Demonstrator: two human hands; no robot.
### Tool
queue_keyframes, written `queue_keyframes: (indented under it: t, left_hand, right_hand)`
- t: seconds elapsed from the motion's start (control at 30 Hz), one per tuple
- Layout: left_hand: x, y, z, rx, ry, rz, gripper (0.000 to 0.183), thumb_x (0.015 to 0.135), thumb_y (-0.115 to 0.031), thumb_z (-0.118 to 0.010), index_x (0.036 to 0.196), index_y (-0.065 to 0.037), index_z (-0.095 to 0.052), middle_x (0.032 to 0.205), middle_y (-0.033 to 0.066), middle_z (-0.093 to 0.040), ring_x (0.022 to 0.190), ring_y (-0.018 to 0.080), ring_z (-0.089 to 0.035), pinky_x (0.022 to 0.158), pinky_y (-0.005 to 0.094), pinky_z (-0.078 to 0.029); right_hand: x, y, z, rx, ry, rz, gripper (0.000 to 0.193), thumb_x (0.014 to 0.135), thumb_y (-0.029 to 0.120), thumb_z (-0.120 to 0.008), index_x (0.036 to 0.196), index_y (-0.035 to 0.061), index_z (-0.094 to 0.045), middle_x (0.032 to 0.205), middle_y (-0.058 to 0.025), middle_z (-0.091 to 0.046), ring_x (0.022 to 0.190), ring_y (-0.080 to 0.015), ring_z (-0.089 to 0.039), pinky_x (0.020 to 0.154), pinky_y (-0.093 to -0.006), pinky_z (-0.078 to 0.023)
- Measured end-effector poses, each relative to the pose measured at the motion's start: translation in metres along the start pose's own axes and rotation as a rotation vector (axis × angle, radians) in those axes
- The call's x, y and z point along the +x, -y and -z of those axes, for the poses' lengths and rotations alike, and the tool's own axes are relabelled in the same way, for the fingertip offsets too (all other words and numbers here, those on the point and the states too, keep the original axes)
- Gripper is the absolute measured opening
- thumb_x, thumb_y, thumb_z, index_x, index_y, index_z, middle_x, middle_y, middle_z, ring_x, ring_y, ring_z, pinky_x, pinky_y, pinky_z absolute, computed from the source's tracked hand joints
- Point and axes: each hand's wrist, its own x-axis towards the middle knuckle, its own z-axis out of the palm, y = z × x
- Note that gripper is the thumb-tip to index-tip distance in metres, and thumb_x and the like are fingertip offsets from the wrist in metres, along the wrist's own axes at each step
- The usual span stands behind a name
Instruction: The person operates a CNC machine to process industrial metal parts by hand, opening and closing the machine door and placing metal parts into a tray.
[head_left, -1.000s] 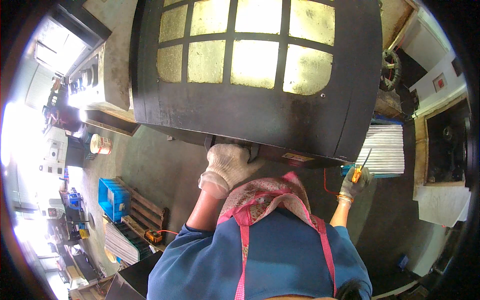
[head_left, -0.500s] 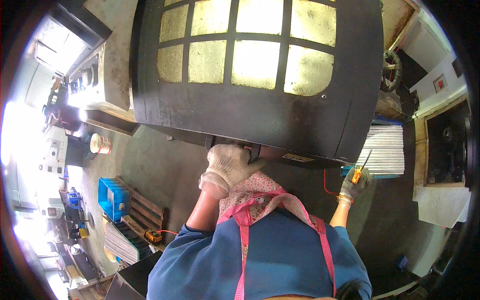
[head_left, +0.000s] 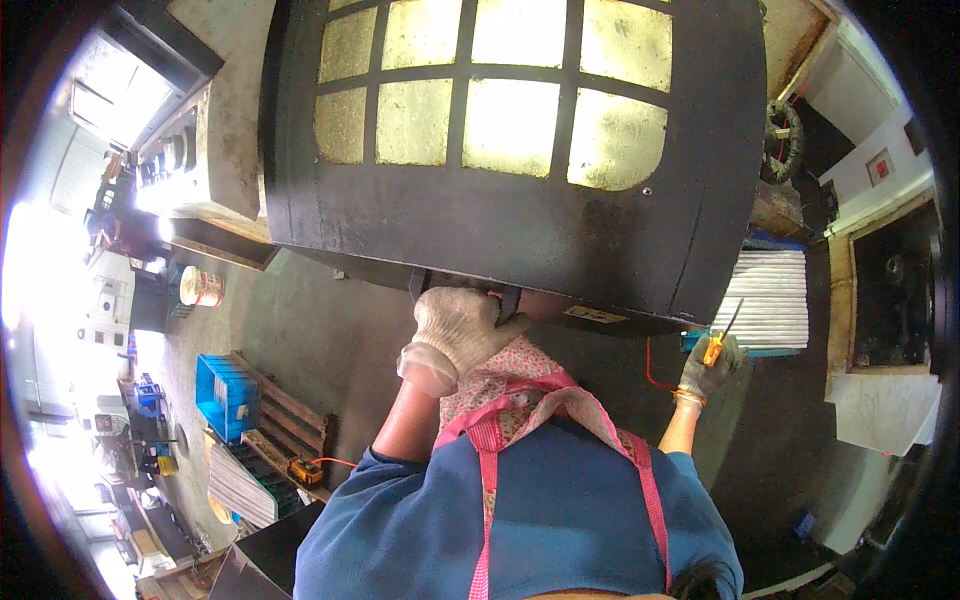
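Left hand, gloved, curled at the handle under the lower edge of the dark windowed door; fingertips hidden, can't tell how tight. Door is right in front of the person. Right hand, gloved, closed around a yellow-handled tool, thin dark tip pointing up, just beside door's right corner. Risks, judged: loose glove could slip off handle or get pinched at the edge; tip could scratch door or poke the white stack if right arm swings; red cord might snag.
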Motion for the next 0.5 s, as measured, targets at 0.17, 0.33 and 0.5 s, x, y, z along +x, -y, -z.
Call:
queue_keyframes:
  t: [0.17, 0.33, 0.5]
  left_hand:
    - [0.001, -0.003, 0.005, 0.038, 0.127, 0.048, 0.043, 0.085, -0.058, -0.073, 0.100, -0.019, -0.078, 0.079, 0.0099, -0.074, 0.072, 0.0344, -0.072, 0.062, 0.0476, -0.057]
    - [0.002, -0.003, 0.006, 0.061, 0.216, 0.084, 0.042, 0.086, -0.059, -0.072, 0.098, -0.019, -0.079, 0.075, 0.0097, -0.073, 0.070, 0.0340, -0.072, 0.062, 0.0476, -0.057]
    - [0.002, -0.001, 0.000, 0.010, 0.022, 0.015, 0.046, 0.086, -0.060, -0.070, 0.085, -0.016, -0.079, 0.068, 0.0116, -0.071, 0.063, 0.0341, -0.070, 0.057, 0.0480, -0.054]
  right_hand:
    - [-0.006, -0.005, -0.005, -0.069, 0.066, 0.002, 0.027, 0.105, 0.029, -0.063, 0.117, 0.0048, -0.060, 0.117, -0.0148, -0.063, 0.122, -0.0381, -0.058, 0.122, -0.0601, -0.034]
    - [-0.007, -0.009, -0.006, -0.087, 0.085, 0.012, 0.027, 0.104, 0.029, -0.065, 0.117, 0.0048, -0.061, 0.118, -0.0151, -0.064, 0.122, -0.0381, -0.059, 0.121, -0.0616, -0.035]
    - [0.007, 0.000, -0.001, -0.071, -0.111, 0.104, 0.028, 0.095, 0.029, -0.075, 0.097, 0.0033, -0.064, 0.096, -0.0154, -0.065, 0.097, -0.0387, -0.063, 0.104, -0.0510, -0.047]
